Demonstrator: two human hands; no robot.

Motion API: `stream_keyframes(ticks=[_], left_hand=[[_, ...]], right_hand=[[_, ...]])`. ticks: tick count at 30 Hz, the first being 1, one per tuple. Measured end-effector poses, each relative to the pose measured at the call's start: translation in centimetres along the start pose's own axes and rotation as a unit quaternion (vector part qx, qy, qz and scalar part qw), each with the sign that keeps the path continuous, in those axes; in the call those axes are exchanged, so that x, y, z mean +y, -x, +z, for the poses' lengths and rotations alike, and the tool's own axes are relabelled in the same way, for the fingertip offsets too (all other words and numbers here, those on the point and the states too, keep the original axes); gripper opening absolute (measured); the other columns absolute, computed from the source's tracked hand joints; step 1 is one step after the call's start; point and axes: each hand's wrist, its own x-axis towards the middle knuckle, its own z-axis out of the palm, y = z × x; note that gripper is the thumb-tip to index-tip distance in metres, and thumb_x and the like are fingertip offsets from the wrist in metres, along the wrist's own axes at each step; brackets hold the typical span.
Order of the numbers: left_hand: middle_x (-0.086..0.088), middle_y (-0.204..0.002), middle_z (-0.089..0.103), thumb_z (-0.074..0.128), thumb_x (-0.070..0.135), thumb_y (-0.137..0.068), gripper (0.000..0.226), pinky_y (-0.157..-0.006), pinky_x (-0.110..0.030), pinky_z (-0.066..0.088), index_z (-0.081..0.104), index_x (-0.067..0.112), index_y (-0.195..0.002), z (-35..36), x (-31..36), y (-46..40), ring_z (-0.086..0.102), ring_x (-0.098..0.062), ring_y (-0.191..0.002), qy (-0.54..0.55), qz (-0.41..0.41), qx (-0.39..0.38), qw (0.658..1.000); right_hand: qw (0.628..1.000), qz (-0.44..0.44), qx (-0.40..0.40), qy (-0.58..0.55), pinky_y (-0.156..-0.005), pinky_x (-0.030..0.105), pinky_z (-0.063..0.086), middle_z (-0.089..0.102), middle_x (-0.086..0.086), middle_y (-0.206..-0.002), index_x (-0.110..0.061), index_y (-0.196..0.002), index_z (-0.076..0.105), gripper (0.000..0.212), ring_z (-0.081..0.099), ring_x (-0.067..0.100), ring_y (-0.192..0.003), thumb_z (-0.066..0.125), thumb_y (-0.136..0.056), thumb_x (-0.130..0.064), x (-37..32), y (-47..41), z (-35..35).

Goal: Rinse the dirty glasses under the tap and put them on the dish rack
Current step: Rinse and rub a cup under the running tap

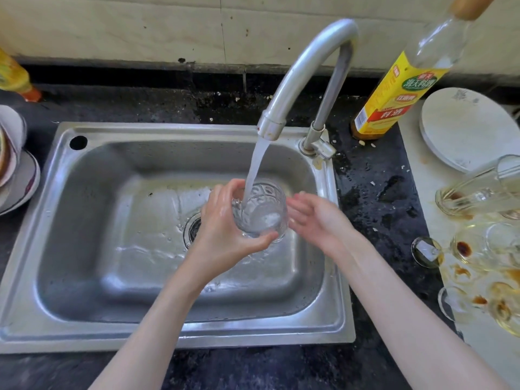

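Note:
My left hand [222, 223] grips a clear patterned glass [261, 211] over the steel sink [84, 313]. Water streams from the curved tap [304, 68] straight into the glass, which is partly full. My right hand [315, 218] is beside the glass on its right, fingers relaxed and slightly bent, apart from it or just brushing it. Several dirty glasses [478, 195] with brown stains stand and lie on the white board at the right. No dish rack is in view.
A tall bottle with a yellow label [394, 97] stands behind the tap. A white plate [464, 128] lies at the back right. Stacked plates and bowls [17, 175] sit left of the sink. The black counter [365, 192] is wet and spotted with crumbs.

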Motion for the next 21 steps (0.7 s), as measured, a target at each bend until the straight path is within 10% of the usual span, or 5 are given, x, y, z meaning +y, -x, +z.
stream_keyframes(ticks=[5, 21], left_hand=[[0.01, -0.102, 0.041, 0.058, 0.065, -0.048, 0.089, -0.085, -0.022, 0.021, 0.044, 0.019, -0.122, 0.6, 0.1, 0.1, 0.041, -0.01, -0.103, -0.079, -0.011, 0.019, 0.997], [0.012, -0.103, 0.042, 0.056, 0.066, -0.045, 0.088, -0.088, -0.028, 0.028, 0.041, 0.025, -0.122, -1.0, 4.4, -1.3, 0.037, -0.004, -0.098, -0.096, -0.027, 0.053, 0.994]], right_hand=[[0.977, -0.022, -0.026, -0.211, -0.09, 0.04, 0.047, 0.058, 0.019, -0.108, 0.007, -0.11, 0.05, 0.02, 0.056, 0.033, -0.109, 0.038, -0.094, 0.003, -3.3, 0.8, 0.1], [0.952, 0.017, -0.065, -0.3, -0.08, 0.033, 0.05, 0.056, 0.022, -0.101, 0.014, -0.117, 0.048, 0.028, 0.06, 0.028, -0.086, 0.041, -0.092, 0.002, -9.2, 3.8, 0.5]])
